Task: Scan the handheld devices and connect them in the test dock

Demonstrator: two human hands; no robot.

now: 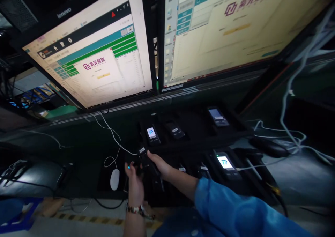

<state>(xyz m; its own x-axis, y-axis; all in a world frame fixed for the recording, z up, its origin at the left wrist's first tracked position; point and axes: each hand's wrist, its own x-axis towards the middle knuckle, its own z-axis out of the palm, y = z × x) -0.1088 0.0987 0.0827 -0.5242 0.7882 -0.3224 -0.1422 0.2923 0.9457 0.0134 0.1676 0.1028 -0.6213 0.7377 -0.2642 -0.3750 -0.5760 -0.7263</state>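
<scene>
My right hand is closed around a black handheld device with a small white label at its top end. A white cable runs up to that top end from the left. Just left of the device, my left hand is raised with its fingers curled and blurred. A small blue light shows at its fingertips, but whether the hand grips anything is too dark to make out. Below my hands and to their right is a black tray whose slots hold several similar devices; a lit one stands on the right.
Two monitors, a left one and a right one, stand behind the tray. A white mouse lies left of my hands. More devices, one with a lit screen, sit in the far row. White cables tangle at the right.
</scene>
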